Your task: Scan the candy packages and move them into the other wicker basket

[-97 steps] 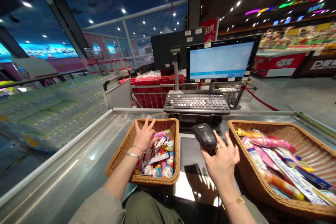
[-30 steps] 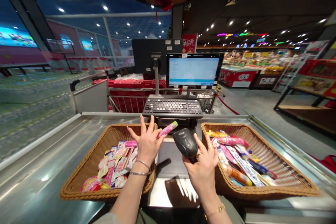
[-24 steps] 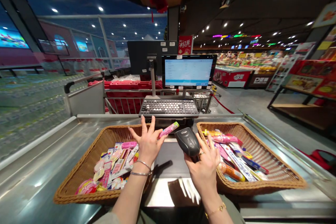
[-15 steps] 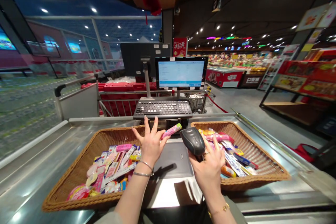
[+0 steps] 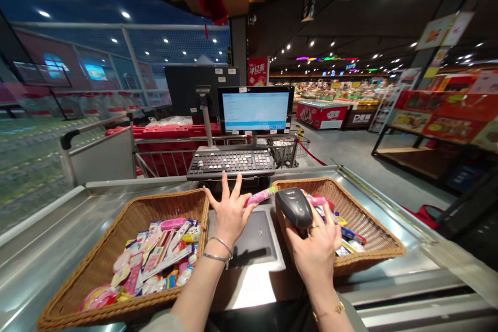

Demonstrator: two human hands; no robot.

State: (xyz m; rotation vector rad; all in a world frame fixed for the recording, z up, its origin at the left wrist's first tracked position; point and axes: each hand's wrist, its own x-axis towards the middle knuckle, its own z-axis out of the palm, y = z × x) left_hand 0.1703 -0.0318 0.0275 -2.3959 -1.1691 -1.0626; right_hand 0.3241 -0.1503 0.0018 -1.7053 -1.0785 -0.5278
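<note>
Between the thumb and a finger of my left hand point(image 5: 230, 213) is a slim pink tube with a green end point(image 5: 261, 196); the other fingers are spread. What the tube contains I cannot tell. My right hand point(image 5: 317, 241) is closed around a black handheld barcode scanner point(image 5: 293, 207), whose head is close to the tube's green end. Under my hands lies a grey scanner plate point(image 5: 254, 238) set in the counter. The left wicker basket point(image 5: 62, 280) holds many small packaged goods point(image 5: 155, 254). Behind my right hand, the right wicker basket point(image 5: 375, 223) holds more packets, partly hidden.
A black keyboard point(image 5: 231, 161) sits beyond the plate, below a lit monitor point(image 5: 257, 109). The metal counter point(image 5: 23, 264) runs along both sides. Behind it are a metal rail with carts point(image 5: 288, 148), and shelves of red boxes point(image 5: 447, 109) to the right.
The view has shifted, so the baskets and monitor appear further left. My left hand and the tube have moved closer to the right basket and the scanner. Both grips are unchanged.
</note>
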